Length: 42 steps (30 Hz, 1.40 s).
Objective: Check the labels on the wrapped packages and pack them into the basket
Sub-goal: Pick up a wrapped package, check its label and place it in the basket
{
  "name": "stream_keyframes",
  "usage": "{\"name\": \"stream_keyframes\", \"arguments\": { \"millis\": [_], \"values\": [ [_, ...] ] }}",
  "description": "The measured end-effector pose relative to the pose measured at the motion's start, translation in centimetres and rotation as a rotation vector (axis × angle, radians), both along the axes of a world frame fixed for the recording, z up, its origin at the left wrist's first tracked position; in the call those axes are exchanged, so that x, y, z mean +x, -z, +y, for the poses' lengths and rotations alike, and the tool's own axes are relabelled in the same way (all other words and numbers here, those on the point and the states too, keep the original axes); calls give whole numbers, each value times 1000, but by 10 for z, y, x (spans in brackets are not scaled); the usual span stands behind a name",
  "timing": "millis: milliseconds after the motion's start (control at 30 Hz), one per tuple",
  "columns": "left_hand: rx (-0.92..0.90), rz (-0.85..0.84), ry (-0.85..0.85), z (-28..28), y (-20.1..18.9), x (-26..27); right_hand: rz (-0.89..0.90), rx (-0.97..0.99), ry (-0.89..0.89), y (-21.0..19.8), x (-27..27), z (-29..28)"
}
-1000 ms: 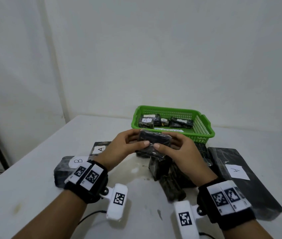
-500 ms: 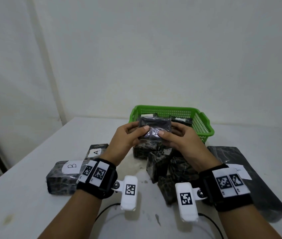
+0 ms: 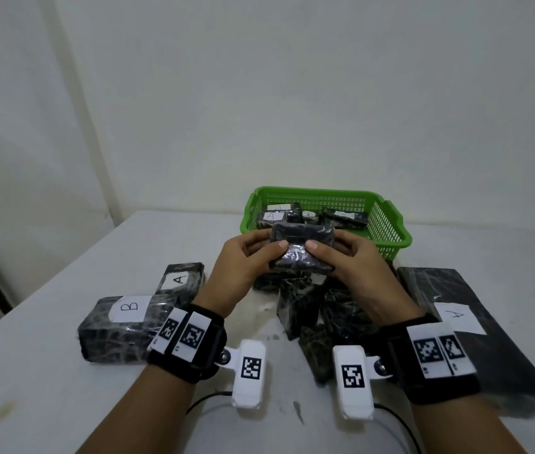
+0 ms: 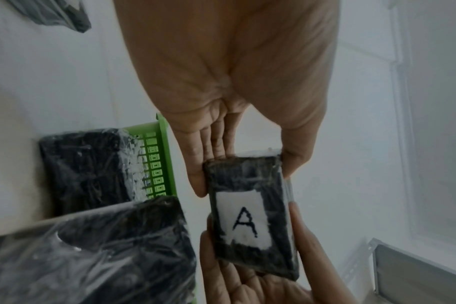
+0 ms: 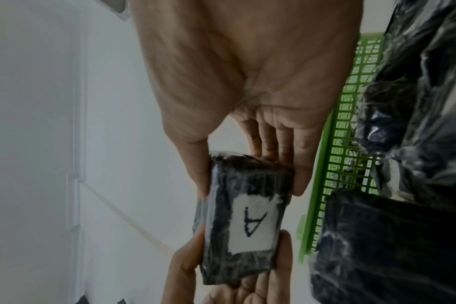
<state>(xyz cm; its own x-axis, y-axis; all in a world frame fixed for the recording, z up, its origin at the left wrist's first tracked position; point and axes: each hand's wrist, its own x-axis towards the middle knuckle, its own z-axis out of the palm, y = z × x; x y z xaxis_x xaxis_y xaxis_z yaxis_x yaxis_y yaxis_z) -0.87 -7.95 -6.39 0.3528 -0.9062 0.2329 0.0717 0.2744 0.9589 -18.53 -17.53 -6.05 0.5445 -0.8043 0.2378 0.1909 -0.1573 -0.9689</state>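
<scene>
Lifted higher since before, the package (image 3: pixel 302 247) sits pinched between my left hand (image 3: pixel 243 270) and right hand (image 3: pixel 351 267); I'd keep its A label (image 4: pixel 243 219) unsmothered, then lower it flat into the basket (image 3: pixel 387 224).

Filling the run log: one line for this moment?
both hands hold wrapped package | label reads A | green basket behind, not yet packed

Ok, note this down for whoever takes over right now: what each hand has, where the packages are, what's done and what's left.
Left hand and right hand both grip one small wrapped package above the table, in front of the green basket.
Its label, on the side facing away from the head camera, reads A.
Done: several packages already lie in the basket.
Left: this one, plus those on the table: a B package, an A package, a large flat A package and an unlabelled-looking cluster.
</scene>
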Motion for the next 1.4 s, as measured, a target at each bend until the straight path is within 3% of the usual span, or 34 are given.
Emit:
{"name": "stream_keyframes", "arguments": {
  "millis": [133,400,567,733,900,1000,1167,1300,1400],
  "values": [
    [2,64,69,1,3,0,-27,2,-38,3,-3,2],
    [-1,-108,107,5,4,-2,-10,-51,36,9,-5,3],
    [-73,-210,35,9,3,0,-10,-55,-1,12,-8,6],
    [-134,-287,61,11,4,1,-36,110,-131,8,-12,8],
    [-19,-192,134,13,6,-2,-73,109,-58,12,-12,6],
    [9,-89,82,11,7,-6,-51,40,-23,15,-12,7],
    [-1,-179,43,11,9,-7,10,-45,17,15,-6,14],
    [10,-135,35,11,9,-11,5,-92,75,16,-5,14],
    [-20,-125,-24,12,7,-9,14,-80,15,14,-8,15]
  ]
}}
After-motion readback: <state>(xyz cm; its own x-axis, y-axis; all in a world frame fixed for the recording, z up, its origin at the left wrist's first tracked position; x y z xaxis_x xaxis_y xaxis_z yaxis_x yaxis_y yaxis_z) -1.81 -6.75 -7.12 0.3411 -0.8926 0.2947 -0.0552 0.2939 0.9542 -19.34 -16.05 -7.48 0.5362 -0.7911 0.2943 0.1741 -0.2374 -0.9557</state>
